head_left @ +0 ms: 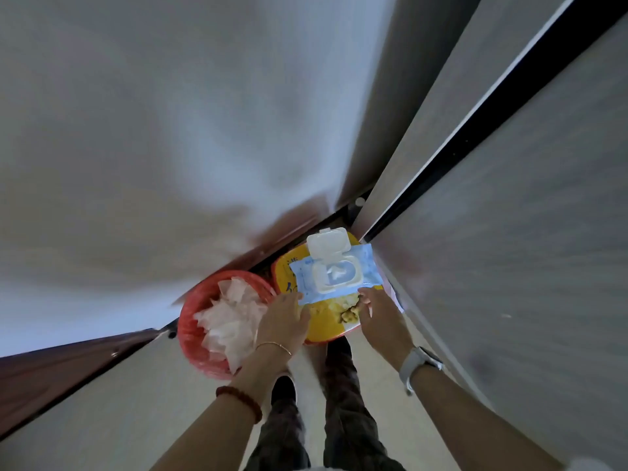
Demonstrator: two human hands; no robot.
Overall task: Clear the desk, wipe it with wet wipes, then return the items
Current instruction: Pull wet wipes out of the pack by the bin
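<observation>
nearest, at 6 o'clock, the person's legs [343,402] stand on a pale floor [112,413], with both forearms reaching forward. the left hand [283,321], above a thin bangle [273,345] and a bead bracelet [243,401], pinches the near left corner of the wipes pack [336,271] with curled fingers. the right hand [380,316], above a watch [419,363], holds the pack's near right edge, fingers curled on it. the pack is blue, its white flip lid [328,243] standing open, and a wipe seems to show in the opening. it is held over a yellow bag [326,321] just past the hands at 12 o'clock.

the step in hand looks like fetching a wet wipe for the wiping stage. the next move probably calls for one hand to steady the pack while the other lets go and pulls a sheet through the opening; then the lid wants closing.

at 10 o'clock of the hands sits a red bin [193,321], touching or just beside the yellow bag, with crumpled white sheets [231,317] inside. no desk shows in this view.

further off, a dark brown skirting [68,365] runs at 8 o'clock, and pale grey panels [526,232] with a black gap [475,130] rise from 1 to 4 o'clock, a wardrobe or door perhaps. the wall [153,113] from 9 to 12 o'clock is blurred.
</observation>
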